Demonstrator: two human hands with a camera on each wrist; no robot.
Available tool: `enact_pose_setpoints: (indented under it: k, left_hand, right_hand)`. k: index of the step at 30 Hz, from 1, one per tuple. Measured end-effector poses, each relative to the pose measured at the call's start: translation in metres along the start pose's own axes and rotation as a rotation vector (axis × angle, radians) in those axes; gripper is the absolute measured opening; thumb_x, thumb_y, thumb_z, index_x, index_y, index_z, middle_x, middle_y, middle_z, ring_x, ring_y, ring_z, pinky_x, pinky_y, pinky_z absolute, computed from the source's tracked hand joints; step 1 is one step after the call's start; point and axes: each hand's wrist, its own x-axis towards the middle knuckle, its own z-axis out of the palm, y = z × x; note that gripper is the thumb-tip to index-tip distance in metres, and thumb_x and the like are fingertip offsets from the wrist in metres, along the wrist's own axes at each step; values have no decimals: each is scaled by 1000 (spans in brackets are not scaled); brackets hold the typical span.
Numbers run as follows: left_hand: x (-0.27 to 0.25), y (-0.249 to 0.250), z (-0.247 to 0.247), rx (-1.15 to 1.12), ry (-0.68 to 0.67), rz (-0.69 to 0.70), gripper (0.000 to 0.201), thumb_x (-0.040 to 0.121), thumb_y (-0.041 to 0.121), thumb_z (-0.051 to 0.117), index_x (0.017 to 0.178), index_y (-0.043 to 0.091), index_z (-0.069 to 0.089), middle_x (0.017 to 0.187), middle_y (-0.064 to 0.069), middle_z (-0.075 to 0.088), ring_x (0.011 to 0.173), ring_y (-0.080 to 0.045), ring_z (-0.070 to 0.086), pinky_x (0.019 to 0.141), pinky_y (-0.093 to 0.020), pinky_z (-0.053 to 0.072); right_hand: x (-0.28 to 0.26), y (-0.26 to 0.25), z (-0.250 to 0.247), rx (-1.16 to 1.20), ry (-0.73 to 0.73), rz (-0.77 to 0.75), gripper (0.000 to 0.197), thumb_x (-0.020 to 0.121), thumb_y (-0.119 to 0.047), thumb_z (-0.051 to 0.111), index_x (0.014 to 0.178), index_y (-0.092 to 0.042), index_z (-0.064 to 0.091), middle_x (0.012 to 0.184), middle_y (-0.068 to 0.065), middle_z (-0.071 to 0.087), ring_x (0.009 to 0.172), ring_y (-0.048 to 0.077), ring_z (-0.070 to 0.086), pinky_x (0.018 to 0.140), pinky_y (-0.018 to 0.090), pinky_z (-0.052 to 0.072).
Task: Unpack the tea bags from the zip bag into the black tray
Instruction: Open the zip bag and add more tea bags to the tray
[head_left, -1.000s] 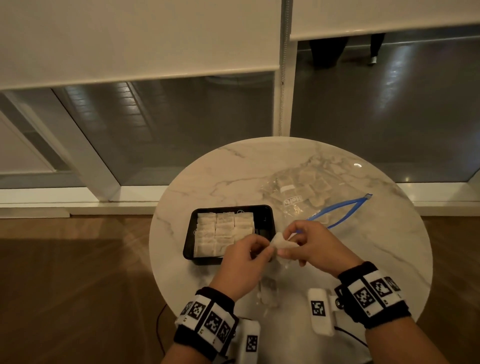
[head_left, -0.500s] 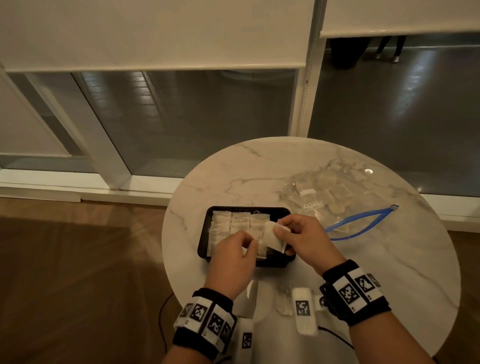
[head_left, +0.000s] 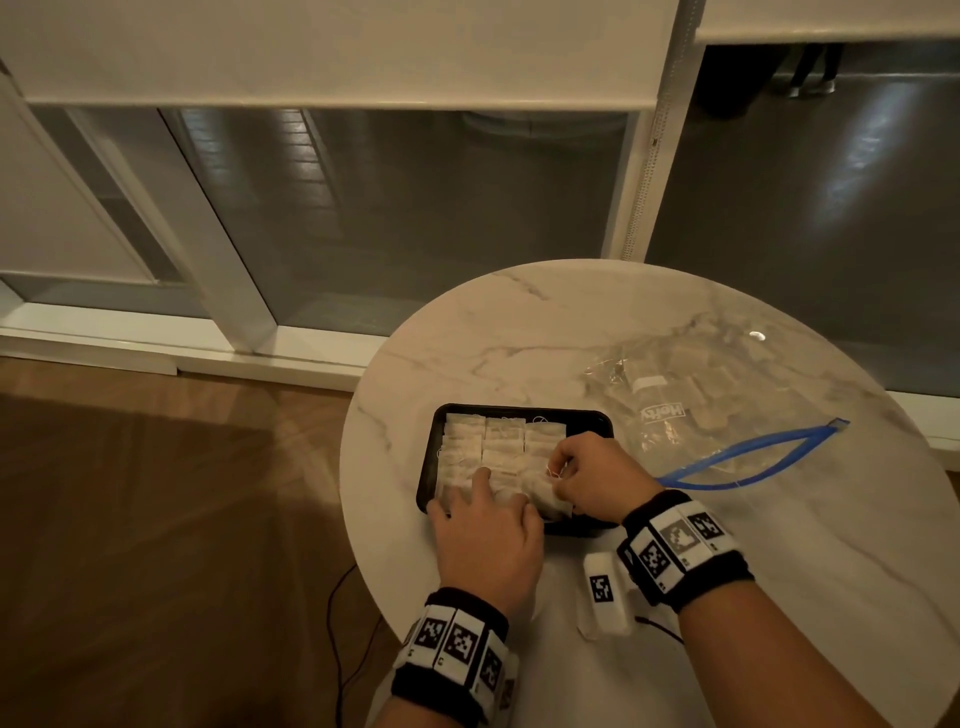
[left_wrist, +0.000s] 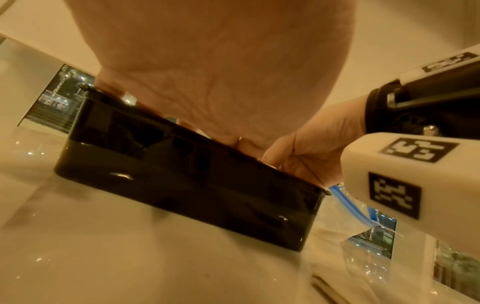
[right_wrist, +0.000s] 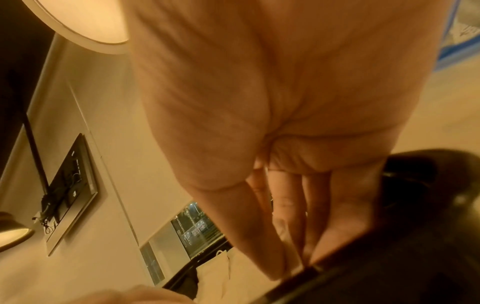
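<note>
The black tray sits near the table's front left, lined with rows of white tea bags. My left hand lies over the tray's near side, its straight fingers pressing on the bags. My right hand pinches one tea bag at the tray's near right corner. The clear zip bag with its blue zip lies to the right, holding more tea bags. In the left wrist view the tray's glossy wall is under my palm. The right wrist view shows my fingers pointing down by the white bags.
The round marble table drops off close to the tray's left and front. A white camera module hangs at my right wrist above the table. A black cable runs on the wooden floor. Windows and a blind stand behind.
Both hands carried the tea bag left from in front of the zip bag into the tray. My left hand let go of it and flattened onto the bags.
</note>
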Motion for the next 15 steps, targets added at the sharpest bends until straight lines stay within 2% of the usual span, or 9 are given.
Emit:
enact_pose_setpoints:
  k: [2, 5, 7, 11, 15]
  left_hand:
    - [0, 0, -2, 16, -18, 3, 78, 84, 52, -2, 118, 34, 66, 152, -4, 41, 129, -34, 45, 108, -56, 27]
    - [2, 0, -2, 18, -20, 2, 76, 83, 52, -1, 117, 33, 64, 146, -3, 46, 124, -32, 49, 107, -54, 27]
    - [2, 1, -1, 13, -21, -11, 68, 85, 53, 4, 116, 33, 61, 144, -3, 48, 123, -32, 50, 106, -54, 28]
    - [2, 0, 3, 3, -17, -24, 45, 94, 50, 23, 120, 35, 55, 144, -4, 49, 121, -31, 52, 105, -53, 28]
    - [3, 0, 4, -24, 5, -19, 49, 93, 51, 20, 113, 32, 60, 139, -2, 52, 118, -29, 53, 104, -52, 28]
  right_hand:
    - [2, 0, 1, -21, -14, 10, 22, 86, -8, 68, 83, -29, 61, 88, -4, 65, 73, 9, 64, 63, 19, 47]
    - [7, -1, 3, -43, -30, 23, 27, 85, -9, 70, 78, -31, 59, 91, -3, 64, 76, 9, 62, 62, 16, 43]
    - [8, -2, 7, -70, -33, 27, 28, 84, -9, 71, 76, -32, 57, 94, -2, 65, 83, 11, 61, 68, 17, 42]
    - [12, -5, 14, -95, -8, 58, 20, 86, -5, 68, 85, -25, 62, 104, 3, 65, 92, 16, 62, 76, 22, 46]
    - [16, -8, 19, -92, 28, 78, 20, 87, -4, 69, 81, -24, 65, 106, 6, 66, 96, 18, 64, 82, 25, 51]
